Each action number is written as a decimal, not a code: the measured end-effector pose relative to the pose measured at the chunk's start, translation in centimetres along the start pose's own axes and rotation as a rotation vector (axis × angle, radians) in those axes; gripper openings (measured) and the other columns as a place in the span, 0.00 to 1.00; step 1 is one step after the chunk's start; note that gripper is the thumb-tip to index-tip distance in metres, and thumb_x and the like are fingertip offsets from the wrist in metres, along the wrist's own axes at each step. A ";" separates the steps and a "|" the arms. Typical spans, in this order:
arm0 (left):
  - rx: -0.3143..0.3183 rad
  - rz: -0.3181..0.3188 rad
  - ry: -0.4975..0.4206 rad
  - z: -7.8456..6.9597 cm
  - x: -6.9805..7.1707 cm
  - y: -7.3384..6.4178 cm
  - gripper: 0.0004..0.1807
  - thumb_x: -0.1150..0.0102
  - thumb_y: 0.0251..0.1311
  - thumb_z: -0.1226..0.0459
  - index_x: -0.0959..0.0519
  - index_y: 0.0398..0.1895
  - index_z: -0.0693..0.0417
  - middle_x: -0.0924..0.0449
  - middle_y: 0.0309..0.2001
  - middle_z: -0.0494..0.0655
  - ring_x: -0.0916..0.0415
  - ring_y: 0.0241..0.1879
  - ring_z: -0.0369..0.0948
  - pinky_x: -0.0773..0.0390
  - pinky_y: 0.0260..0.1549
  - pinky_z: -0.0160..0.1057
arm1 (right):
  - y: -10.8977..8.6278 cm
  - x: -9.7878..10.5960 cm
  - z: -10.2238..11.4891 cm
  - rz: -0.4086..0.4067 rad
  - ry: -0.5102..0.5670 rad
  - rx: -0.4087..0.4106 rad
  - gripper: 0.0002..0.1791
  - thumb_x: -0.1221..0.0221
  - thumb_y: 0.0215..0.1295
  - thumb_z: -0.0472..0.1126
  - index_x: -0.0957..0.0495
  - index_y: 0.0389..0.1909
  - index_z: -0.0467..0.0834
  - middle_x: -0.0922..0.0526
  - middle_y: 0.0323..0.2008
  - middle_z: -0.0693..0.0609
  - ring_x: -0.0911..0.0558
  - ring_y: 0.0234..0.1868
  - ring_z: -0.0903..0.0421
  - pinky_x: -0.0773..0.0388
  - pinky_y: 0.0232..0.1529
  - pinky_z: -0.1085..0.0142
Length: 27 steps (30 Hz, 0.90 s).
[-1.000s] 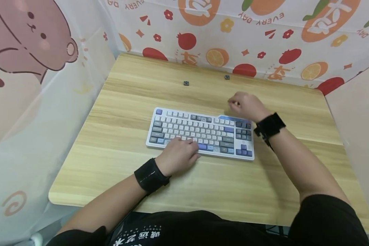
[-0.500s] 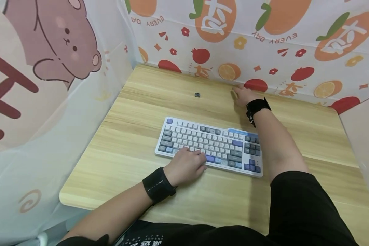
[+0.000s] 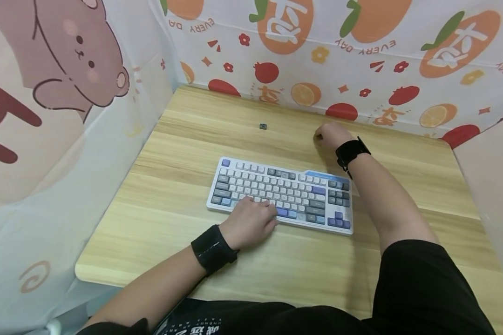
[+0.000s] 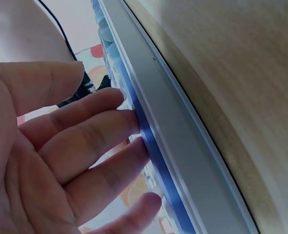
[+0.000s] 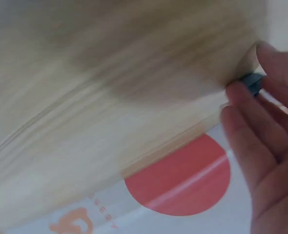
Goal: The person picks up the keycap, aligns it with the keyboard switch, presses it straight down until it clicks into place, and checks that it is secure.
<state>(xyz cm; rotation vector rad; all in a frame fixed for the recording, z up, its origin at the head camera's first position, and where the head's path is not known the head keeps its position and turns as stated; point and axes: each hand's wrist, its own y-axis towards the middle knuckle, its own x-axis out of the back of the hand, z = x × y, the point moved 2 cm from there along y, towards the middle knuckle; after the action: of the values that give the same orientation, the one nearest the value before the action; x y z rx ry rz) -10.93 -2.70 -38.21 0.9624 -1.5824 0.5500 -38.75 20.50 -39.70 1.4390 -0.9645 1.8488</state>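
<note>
A white-framed keyboard [image 3: 282, 193] with white, grey and purple keys lies at the middle of the table. My left hand [image 3: 249, 223] rests on its front edge, fingers relaxed over the bottom rows. In the left wrist view, the fingertips [image 4: 139, 146] touch the purple key along that edge. Behind the keyboard, my right hand [image 3: 334, 136] is low over the back of the table. Its thumb and fingers pinch a small dark blue-grey keycap [image 5: 254, 83], partly hidden by the fingers. Another dark keycap [image 3: 263, 126] lies on the wood, left of the right hand.
The wooden table [image 3: 151, 223] meets a fruit-patterned curtain [image 3: 234, 46] along its back edge. A bear-printed sheet [image 3: 67, 163] hangs on the left, and a pale panel [image 3: 494, 177] stands on the right. Each wrist wears a black band [image 3: 211, 249].
My right hand has reached from above the keyboard's upper right to the back of the table. It has taken hold of the right-hand keycap there. The left hand stays on the keyboard.
</note>
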 end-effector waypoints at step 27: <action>0.057 -0.371 -0.546 0.3 3.8 3.1 0.24 0.37 0.63 0.63 0.27 0.61 0.57 0.21 0.35 0.44 0.23 0.34 0.36 0.20 0.32 0.40 | -13.7 0.6 11.5 0.042 1.558 0.327 0.18 0.40 0.62 0.23 0.15 0.49 0.43 0.13 0.44 0.47 0.13 0.41 0.54 0.17 0.46 0.60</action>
<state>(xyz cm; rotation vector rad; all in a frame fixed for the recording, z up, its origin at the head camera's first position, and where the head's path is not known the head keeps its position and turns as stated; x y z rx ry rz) -13.68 -2.28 -34.14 1.4978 -1.8019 0.0681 -21.57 18.59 -34.89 -0.1819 0.1216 2.3722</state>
